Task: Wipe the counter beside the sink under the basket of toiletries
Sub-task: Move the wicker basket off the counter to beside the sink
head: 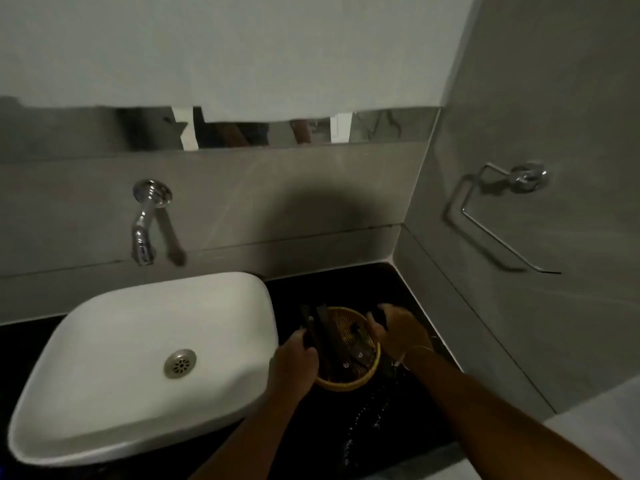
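Basket (349, 382): woven, round, on the dark surface (408, 427) just right of the sink (138, 358), holding dark toiletry packets.
Left hand (294, 365): grip clenched on the near-left rim.
Right hand (398, 332): on the far-right rim; it may hold something dark, but blur prevents confirmation, so its grip cannot be told.
Step in hand: judged to be lifting or shifting the basket to expose the surface beneath.
Advice: lift level with both hands so packets stay in; set it down well clear of the wet patch.
Risk: water droplets on the surface near the basket; base may slide.
Cloth: none identifiable.
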